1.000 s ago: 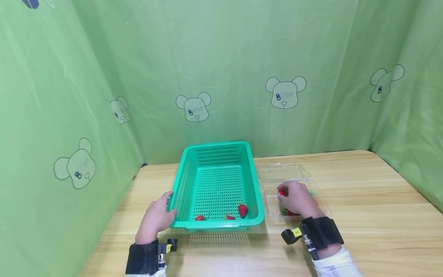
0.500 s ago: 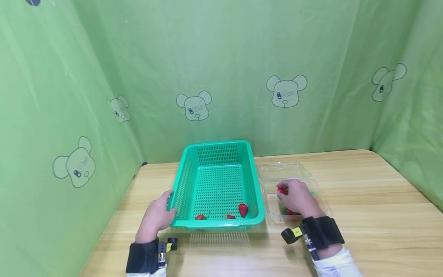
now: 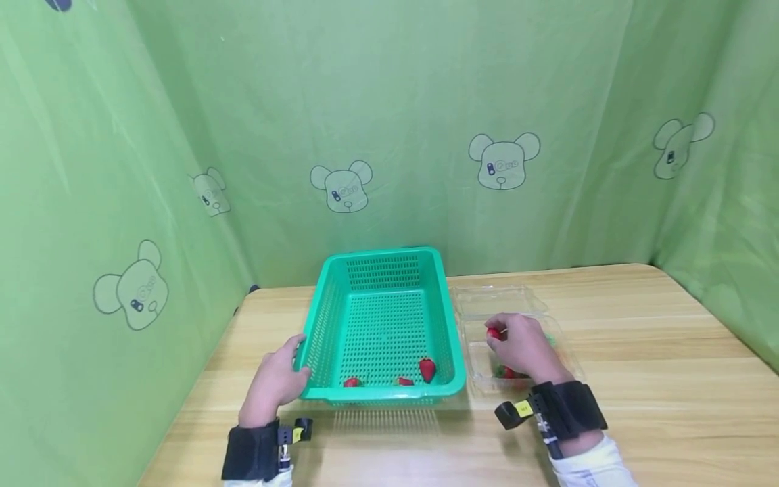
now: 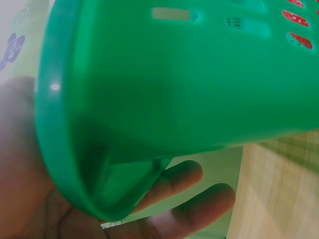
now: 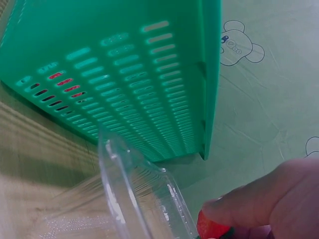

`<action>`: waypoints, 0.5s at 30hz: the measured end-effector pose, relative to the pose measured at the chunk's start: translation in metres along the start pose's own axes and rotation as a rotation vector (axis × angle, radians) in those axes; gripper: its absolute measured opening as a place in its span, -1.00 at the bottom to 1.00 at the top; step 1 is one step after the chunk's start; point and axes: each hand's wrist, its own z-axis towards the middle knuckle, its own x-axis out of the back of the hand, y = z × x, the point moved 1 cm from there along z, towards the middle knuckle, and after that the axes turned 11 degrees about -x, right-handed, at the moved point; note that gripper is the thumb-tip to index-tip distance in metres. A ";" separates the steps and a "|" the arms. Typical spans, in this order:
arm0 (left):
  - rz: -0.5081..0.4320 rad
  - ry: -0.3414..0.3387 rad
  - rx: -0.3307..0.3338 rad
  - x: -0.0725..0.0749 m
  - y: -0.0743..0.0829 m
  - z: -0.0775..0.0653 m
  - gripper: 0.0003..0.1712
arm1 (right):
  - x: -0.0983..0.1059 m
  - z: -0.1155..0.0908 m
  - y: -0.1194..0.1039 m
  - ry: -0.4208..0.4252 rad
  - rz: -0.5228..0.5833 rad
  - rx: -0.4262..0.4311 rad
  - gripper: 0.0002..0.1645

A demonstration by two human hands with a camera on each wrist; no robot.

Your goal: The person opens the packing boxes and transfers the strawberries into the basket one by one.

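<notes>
In the head view a green plastic basket (image 3: 454,338) with slotted walls holds 3 strawberries (image 3: 427,369) near its front wall. My left hand (image 3: 276,379) holds the basket's front left corner; in the left wrist view, its fingers (image 4: 199,206) lie below the rim. Between thumb and fingers, my right hand (image 3: 525,348) pinches a red strawberry (image 5: 212,227) above a clear plastic box (image 3: 477,365). Other strawberries (image 3: 507,372) lie in that box, partly hidden under the right hand.
The box's clear lid (image 3: 493,301) lies open behind it, right beside the basket. Everything stands on a light wooden table (image 3: 657,379). A green curtain (image 3: 414,135) with bear heads encloses the back and both sides.
My right hand has risen very slightly with the strawberry, and a little more of the box's strawberries shows beneath it. The left hand and basket stay in place.
</notes>
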 end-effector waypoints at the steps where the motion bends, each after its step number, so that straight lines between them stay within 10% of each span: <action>1: 0.001 0.000 0.000 0.000 0.000 0.000 -0.30 | 0.000 0.000 0.000 0.006 0.000 0.005 -0.64; 15: 0.010 -0.002 -0.003 0.001 0.001 0.000 -0.30 | 0.005 -0.005 -0.006 0.051 0.018 0.076 -0.70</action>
